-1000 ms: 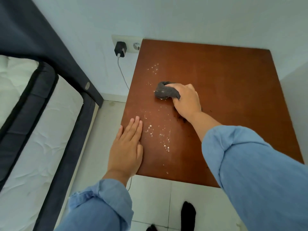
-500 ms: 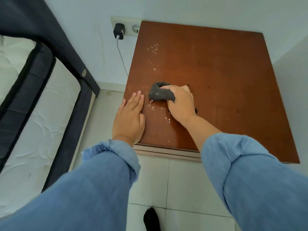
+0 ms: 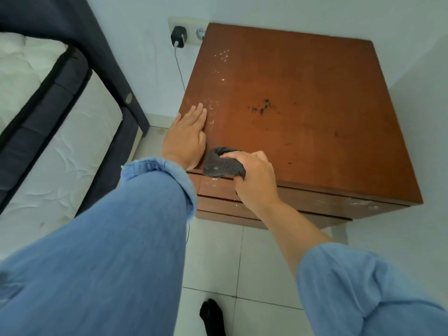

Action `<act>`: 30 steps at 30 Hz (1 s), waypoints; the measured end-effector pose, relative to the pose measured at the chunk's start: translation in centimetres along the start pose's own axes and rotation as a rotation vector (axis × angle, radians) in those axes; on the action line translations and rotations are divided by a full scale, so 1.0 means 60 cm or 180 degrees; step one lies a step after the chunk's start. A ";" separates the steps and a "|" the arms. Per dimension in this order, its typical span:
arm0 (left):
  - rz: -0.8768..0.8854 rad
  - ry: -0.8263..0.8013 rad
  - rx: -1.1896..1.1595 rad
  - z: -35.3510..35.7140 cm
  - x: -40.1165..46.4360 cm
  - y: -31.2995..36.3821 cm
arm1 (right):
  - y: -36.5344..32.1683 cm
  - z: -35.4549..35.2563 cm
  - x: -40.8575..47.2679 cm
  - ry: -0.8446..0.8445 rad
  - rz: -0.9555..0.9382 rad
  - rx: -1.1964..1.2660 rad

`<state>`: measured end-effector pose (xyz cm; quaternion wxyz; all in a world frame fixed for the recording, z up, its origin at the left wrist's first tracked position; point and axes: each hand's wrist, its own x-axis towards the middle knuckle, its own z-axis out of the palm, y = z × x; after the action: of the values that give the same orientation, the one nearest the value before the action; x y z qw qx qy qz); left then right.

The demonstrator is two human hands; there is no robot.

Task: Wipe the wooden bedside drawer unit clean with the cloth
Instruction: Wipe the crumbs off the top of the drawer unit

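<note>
Left hand (image 3: 185, 139) lies flat, fingers straight; right hand (image 3: 254, 180) seems curled in a grip.

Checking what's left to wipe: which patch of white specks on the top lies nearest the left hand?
The white specks just beside the left hand fingertips; the other cluster lies far back near the wall socket.

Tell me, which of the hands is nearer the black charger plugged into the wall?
Left. The left hand lies flat below the charger; the right hand grips the cloth at the front edge.
</note>
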<state>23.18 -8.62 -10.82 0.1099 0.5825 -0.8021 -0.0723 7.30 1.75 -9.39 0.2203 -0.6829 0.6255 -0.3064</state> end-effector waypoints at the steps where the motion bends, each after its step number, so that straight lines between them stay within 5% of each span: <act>1: 0.0000 -0.0024 0.0028 0.001 0.000 0.001 | -0.001 -0.001 -0.008 -0.0038 -0.0013 0.0053; 8: -0.0048 -0.0080 0.0049 -0.003 -0.004 0.004 | 0.034 -0.010 -0.089 -0.0705 -0.0103 -0.0119; 13: -0.0025 -0.0036 0.0062 -0.002 -0.005 0.003 | 0.077 -0.022 -0.141 -0.0473 0.0425 0.0284; 22: -0.0058 -0.0151 -0.0037 -0.001 -0.014 0.008 | -0.007 -0.063 -0.041 -0.0773 0.0869 0.1229; 30: -0.0095 -0.0211 -0.0097 -0.025 0.004 0.013 | -0.044 -0.104 0.145 -0.0211 0.1182 0.1309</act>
<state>22.79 -8.55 -9.15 0.0910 0.5900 -0.7953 -0.1053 5.15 -6.03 -1.87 0.4270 -0.5071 0.6570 -0.3589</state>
